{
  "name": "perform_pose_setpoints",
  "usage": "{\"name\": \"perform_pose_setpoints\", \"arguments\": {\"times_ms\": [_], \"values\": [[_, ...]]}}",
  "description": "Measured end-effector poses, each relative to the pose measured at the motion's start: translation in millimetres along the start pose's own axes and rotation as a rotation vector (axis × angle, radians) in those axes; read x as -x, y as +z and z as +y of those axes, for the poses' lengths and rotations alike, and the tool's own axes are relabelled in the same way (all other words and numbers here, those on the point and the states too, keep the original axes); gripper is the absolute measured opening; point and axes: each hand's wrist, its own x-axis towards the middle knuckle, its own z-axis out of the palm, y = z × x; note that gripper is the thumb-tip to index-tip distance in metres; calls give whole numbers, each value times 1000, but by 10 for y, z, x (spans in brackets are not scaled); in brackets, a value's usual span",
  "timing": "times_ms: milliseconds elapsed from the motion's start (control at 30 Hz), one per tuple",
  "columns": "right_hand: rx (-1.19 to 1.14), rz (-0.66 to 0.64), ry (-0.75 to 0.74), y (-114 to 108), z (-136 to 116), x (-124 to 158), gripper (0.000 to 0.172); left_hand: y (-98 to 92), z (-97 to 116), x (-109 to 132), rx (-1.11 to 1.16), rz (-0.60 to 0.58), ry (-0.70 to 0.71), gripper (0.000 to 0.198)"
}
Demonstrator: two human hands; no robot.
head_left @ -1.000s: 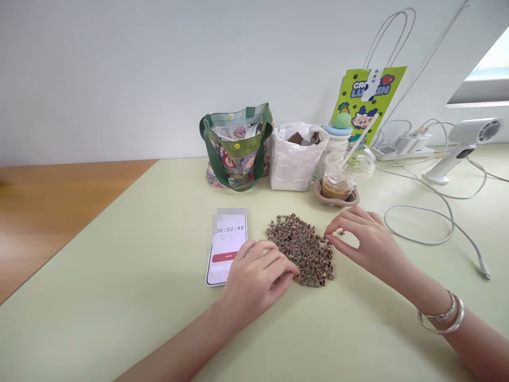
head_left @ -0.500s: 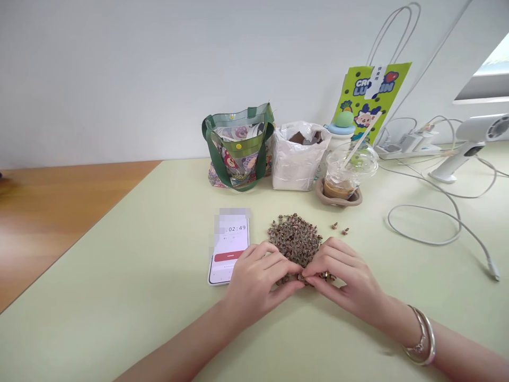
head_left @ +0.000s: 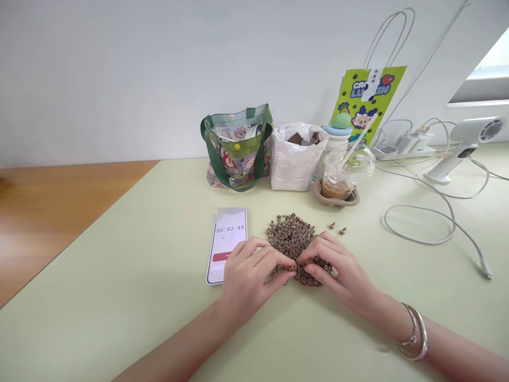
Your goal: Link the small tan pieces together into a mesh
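A heap of small brown and multicoloured beads point(head_left: 292, 236) lies on the pale green table point(head_left: 159, 297). My left hand point(head_left: 250, 278) rests at the heap's near left edge with fingers curled, thumb and fingertips pinching at beads. My right hand point(head_left: 338, 265) meets it from the right, fingertips also pinched together over the heap's near edge. What each pinch holds is too small to name. Two stray beads point(head_left: 337, 228) lie just right of the heap. A phone point(head_left: 226, 245) showing a timer at 00:02:49 lies left of the heap, partly under my left hand.
Behind the heap stand a green cartoon tote bag point(head_left: 237, 148), a white plastic bag point(head_left: 296, 156), an iced drink cup with a straw point(head_left: 344, 175) and a green paper bag point(head_left: 368, 101). White cables point(head_left: 437, 217), a power strip and a white handheld device point(head_left: 461, 146) lie right.
My right hand moved from the heap's far right edge to its near edge, meeting my left hand, leaving two beads behind. The timer went from 02:48 to 02:49.
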Motion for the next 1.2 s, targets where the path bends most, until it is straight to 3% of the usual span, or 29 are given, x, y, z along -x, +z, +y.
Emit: {"name": "perform_pose_setpoints", "arguments": {"times_ms": [267, 633, 967, 1200], "values": [[-106, -94, 91, 50, -71, -6, 13, 1, 6, 19, 12, 21, 54, 14], [-138, -61, 182, 42, -113, -14, 6, -33, -24, 9, 16, -13, 55, 17], [200, 87, -44, 11, -89, 41, 2, -29, 6, -15, 18, -23, -22, 10], [332, 65, -113, -29, -108, 49, 7, 1, -23, -11, 106, -132, -74, 12]]}}
